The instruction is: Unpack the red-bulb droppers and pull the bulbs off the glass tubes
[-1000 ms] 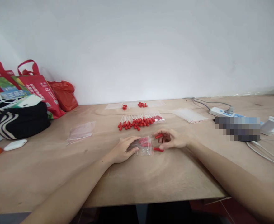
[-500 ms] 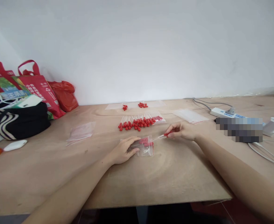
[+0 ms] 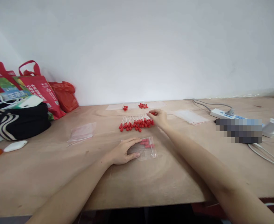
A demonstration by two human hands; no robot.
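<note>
Two bare hands are at work over the wooden table [image 3: 169,183]. The right hand [image 3: 159,118] has thumb and forefinger brought together on the red end of a stick [image 3: 153,114]; its other fingers are partly hidden. The left hand [image 3: 124,152] lies palm down, thumb spread well away from the fingers, resting on a clear zip bag [image 3: 147,153]. Inside that bag, just past the left fingertips, a few red heads [image 3: 145,143] show near the seal.

Just left of the right fingers, and beyond the left ones, a row of red-headed sticks [image 3: 137,124] fans out, heads toward the person and pale shafts pointing away. Farther beyond the right fingers, near the wall [image 3: 137,56], lie a small red cluster [image 3: 125,108] and a wider red cluster [image 3: 143,106].

Right of the right fingers rests a flat clear stack [image 3: 190,117], then, well apart, a power strip [image 3: 221,113] and a white adapter [image 3: 272,127]. Left of the left fingers sits a pile of clear bags [image 3: 82,133]; farther out are a white case [image 3: 15,146], a black striped bag [image 3: 31,121] and a red shopping bag [image 3: 42,93].
</note>
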